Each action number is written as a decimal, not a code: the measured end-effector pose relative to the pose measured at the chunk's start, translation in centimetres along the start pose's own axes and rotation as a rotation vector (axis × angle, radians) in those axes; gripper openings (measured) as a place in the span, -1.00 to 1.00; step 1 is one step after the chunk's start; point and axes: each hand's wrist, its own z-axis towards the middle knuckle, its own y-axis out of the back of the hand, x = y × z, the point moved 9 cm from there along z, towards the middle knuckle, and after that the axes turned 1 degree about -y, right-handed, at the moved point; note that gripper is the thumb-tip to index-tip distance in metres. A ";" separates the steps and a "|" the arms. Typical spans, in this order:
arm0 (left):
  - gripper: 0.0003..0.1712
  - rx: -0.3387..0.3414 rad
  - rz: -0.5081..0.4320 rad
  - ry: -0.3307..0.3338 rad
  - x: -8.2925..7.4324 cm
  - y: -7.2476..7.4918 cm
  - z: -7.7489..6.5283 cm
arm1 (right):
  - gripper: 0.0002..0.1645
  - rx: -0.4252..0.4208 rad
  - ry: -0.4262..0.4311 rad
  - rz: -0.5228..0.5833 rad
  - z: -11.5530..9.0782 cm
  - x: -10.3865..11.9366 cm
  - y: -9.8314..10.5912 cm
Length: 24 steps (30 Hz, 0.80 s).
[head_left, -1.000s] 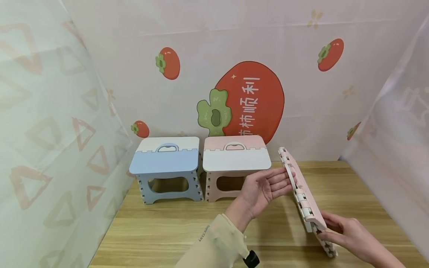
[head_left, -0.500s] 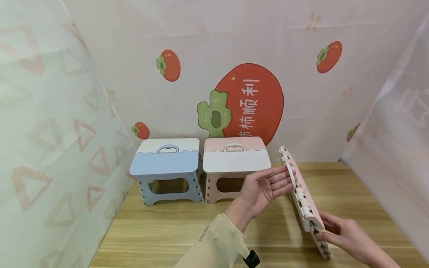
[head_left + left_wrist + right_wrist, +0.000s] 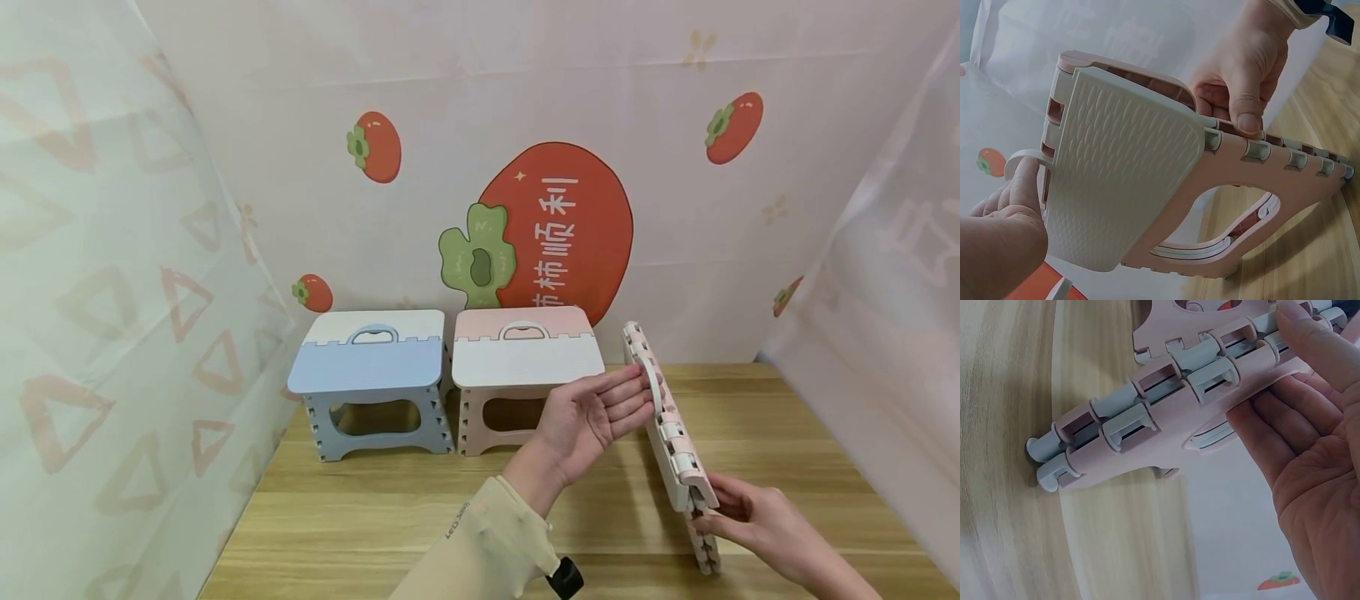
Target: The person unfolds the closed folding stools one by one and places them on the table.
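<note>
A pink and white folding stool (image 3: 671,442), folded nearly flat, stands on edge at the right in the head view, its hinged seat parted from the legs. My left hand (image 3: 588,425), palm up and fingers straight, has its fingertips through the white carry handle (image 3: 651,385). At the near end my right hand (image 3: 765,521) grips the folded legs, thumb on one side and fingers on the other. The right wrist view shows the thumb on the hinged leg edge (image 3: 1188,369) and the fingers beneath. In the left wrist view the white textured seat half (image 3: 1122,169) faces the camera.
Unfolded on the wooden table (image 3: 360,521) stand a blue and white stool (image 3: 367,367) and, beside it, a pink and white stool (image 3: 528,362). A persimmon-print sheet (image 3: 300,167) hangs behind them, with sheets on both sides.
The folding stool's near end has swung left and turned more upright, my right hand moving left with it. My left hand stays at the handle, nearly still.
</note>
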 end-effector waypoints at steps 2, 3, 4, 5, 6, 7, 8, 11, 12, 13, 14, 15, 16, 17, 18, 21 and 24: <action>-0.41 0.003 -0.006 -0.001 -0.1 -0.1 0.0 | -0.31 -0.009 0.008 0.009 0.1 0.1 -0.1; -0.41 0.005 -0.010 -0.001 -0.1 -0.2 0.0 | -0.31 -0.013 0.014 0.010 0.1 0.1 -0.1; -0.41 0.006 -0.011 -0.001 -0.1 -0.2 0.0 | -0.31 -0.015 0.021 0.014 0.1 0.1 -0.1; -0.41 0.008 -0.013 -0.001 -0.1 -0.3 0.0 | -0.32 -0.018 0.030 0.016 0.1 0.2 -0.2; -0.41 0.009 -0.014 0.000 -0.1 -0.3 0.0 | -0.33 -0.019 0.040 0.017 0.1 0.3 -0.2; -0.41 0.010 -0.017 0.001 -0.1 -0.3 0.0 | -0.33 -0.020 0.048 0.020 0.1 0.3 -0.3; -0.41 0.011 -0.018 0.002 -0.1 -0.3 0.0 | -0.34 -0.019 0.054 0.025 0.1 0.4 -0.3; -0.42 0.015 -0.023 0.001 -0.1 -0.3 0.0 | -0.37 -0.029 0.071 0.032 0.1 0.5 -0.4; -0.42 0.016 -0.025 0.000 -0.2 -0.3 0.0 | -0.39 -0.032 0.075 0.030 0.1 0.5 -0.5; -0.41 0.017 -0.026 -0.001 -0.2 -0.4 0.0 | -0.41 -0.036 0.076 0.029 0.1 0.6 -0.5; -0.41 0.018 -0.024 -0.003 -0.2 -0.4 0.0 | -0.43 -0.041 0.076 0.025 0.1 0.6 -0.6; -0.41 0.020 -0.023 -0.003 -0.2 -0.4 0.0 | -0.46 -0.046 0.077 0.022 0.1 0.6 -0.6; -0.41 0.021 -0.022 -0.004 -0.2 -0.5 0.0 | -0.49 -0.050 0.067 0.024 0.1 0.6 -0.7; -0.40 0.022 -0.019 -0.004 -0.2 -0.5 0.0 | -0.53 -0.051 0.064 0.023 0.0 0.6 -0.7; -0.40 0.023 -0.018 -0.005 -0.2 -0.6 0.0 | -0.56 -0.052 0.064 0.022 0.0 0.6 -0.8; -0.40 0.024 -0.015 -0.007 -0.2 -0.8 0.1 | -0.59 -0.061 0.059 0.027 0.1 0.8 -1.0; -0.40 0.025 -0.014 -0.012 -0.3 -0.9 0.1 | -0.57 -0.070 0.062 0.027 0.1 0.9 -1.1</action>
